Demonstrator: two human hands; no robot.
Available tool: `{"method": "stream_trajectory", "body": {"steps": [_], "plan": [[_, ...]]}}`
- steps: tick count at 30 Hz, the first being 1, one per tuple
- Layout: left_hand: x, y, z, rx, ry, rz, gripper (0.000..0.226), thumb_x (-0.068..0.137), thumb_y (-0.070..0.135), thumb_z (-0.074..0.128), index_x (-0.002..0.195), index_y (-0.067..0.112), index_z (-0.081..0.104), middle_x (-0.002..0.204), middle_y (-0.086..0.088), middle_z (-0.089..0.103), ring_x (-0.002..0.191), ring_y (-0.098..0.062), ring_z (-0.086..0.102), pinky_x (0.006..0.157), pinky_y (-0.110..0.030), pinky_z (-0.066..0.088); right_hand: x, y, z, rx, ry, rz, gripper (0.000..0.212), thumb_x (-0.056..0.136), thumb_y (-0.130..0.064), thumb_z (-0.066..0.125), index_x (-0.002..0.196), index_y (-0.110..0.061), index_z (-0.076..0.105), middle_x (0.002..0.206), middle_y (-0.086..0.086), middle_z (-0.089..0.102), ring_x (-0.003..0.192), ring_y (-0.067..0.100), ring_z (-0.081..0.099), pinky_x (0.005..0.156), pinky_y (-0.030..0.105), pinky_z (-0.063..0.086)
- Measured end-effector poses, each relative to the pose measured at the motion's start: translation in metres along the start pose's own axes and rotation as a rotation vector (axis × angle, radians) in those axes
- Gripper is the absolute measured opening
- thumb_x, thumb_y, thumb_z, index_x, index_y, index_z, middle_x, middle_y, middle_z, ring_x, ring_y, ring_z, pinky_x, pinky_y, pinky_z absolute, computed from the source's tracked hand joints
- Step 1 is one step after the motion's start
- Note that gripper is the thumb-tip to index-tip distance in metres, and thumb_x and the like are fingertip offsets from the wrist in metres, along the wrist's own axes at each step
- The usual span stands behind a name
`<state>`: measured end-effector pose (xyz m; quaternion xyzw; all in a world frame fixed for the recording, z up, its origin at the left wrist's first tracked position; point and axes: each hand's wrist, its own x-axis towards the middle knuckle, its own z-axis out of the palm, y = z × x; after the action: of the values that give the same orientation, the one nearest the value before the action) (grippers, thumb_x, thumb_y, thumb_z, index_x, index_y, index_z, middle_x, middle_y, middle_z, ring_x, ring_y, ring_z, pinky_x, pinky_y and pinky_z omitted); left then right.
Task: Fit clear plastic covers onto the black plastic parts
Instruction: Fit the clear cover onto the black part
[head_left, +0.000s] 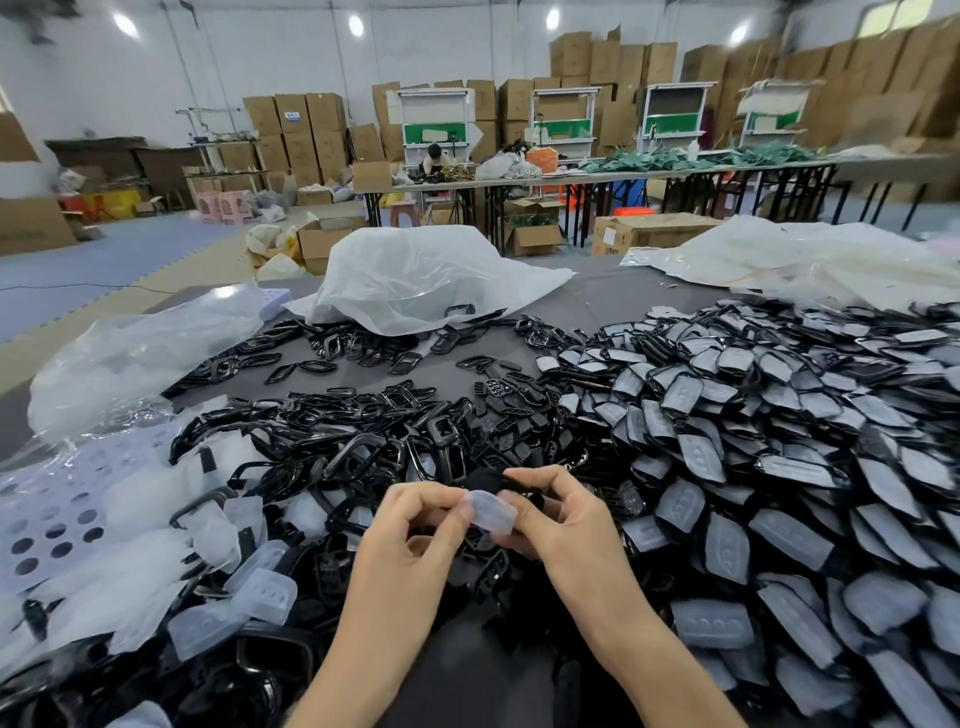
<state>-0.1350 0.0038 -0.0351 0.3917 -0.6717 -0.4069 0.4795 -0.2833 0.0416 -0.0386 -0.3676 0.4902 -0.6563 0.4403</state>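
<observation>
The clear cover is held up between both hands, low over the heaps near the front of the table; it is a small, milky, soft-looking shell with rounded corners. Just behind it, and seemingly touching it, is a black part, too blurred to make out its shape. The left hand pinches the cover's left end between thumb and forefinger; the right hand grips its right end with curled fingers, and perhaps the black part as well.

This looks like the fitting step itself; the cover is against the part but does not appear seated. The next move probably calls for lining up the edges, then pressing or stretching the cover over the part until it sits all round.

To the right lies a large heap of covered parts; ahead and left are bare black frames; spare covers lie near left; a crumpled plastic bag sits farther back.
</observation>
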Motion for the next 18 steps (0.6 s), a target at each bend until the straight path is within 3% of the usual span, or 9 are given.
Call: {"method": "stream_trajectory", "body": {"steps": [4,8,12,15,18], "plan": [[0.0002,-0.0024,-0.0007,-0.002,0.07,-0.002,0.02,0.089,0.017,0.07,0.083,0.037,0.07,0.105,0.017,0.064,0.093,-0.004,0.065,0.074,-0.014,0.05,-0.0034,-0.001,0.0042,0.006,-0.088,-0.001,0.011,0.089,-0.016,0.074,0.098,-0.021,0.072,0.083,0.008,0.077,0.083,0.019,0.075,0.073,0.021,0.058],[-0.0019,-0.0007,-0.0011,-0.067,0.076,-0.02,0.017,0.091,0.017,0.068,0.082,0.031,0.068,0.088,0.009,0.073,0.082,-0.005,0.068,0.07,-0.014,0.05,-0.006,-0.0025,0.0068,0.035,-0.141,-0.002,0.013,0.093,-0.012,0.067,0.105,-0.013,0.07,0.093,0.011,0.077,0.09,0.024,0.076,0.074,0.021,0.058],[-0.0007,-0.0027,-0.0004,-0.107,0.105,-0.037,0.01,0.092,0.015,0.068,0.088,0.024,0.065,0.078,0.008,0.07,0.071,-0.005,0.065,0.065,-0.012,0.048,-0.0067,-0.005,0.0097,0.101,-0.189,0.011,0.023,0.095,-0.024,0.062,0.111,-0.01,0.07,0.101,0.012,0.077,0.095,0.026,0.075,0.076,0.022,0.058],[0.0011,-0.0046,-0.0001,-0.147,0.12,-0.059,0.016,0.09,0.015,0.07,0.092,0.029,0.062,0.08,0.009,0.069,0.07,-0.004,0.064,0.066,-0.014,0.049,-0.0061,-0.004,0.0104,0.059,-0.153,-0.011,0.023,0.089,-0.02,0.069,0.11,-0.012,0.07,0.096,0.009,0.078,0.089,0.024,0.076,0.074,0.021,0.058],[0.0008,-0.0044,-0.0004,-0.198,0.031,-0.083,0.022,0.089,0.016,0.07,0.089,0.037,0.066,0.079,0.006,0.07,0.068,-0.009,0.066,0.066,-0.017,0.052,-0.0044,-0.0012,0.0082,0.005,-0.095,-0.041,0.015,0.091,-0.008,0.069,0.105,-0.015,0.072,0.087,0.011,0.077,0.077,0.021,0.075,0.069,0.02,0.057]]}}
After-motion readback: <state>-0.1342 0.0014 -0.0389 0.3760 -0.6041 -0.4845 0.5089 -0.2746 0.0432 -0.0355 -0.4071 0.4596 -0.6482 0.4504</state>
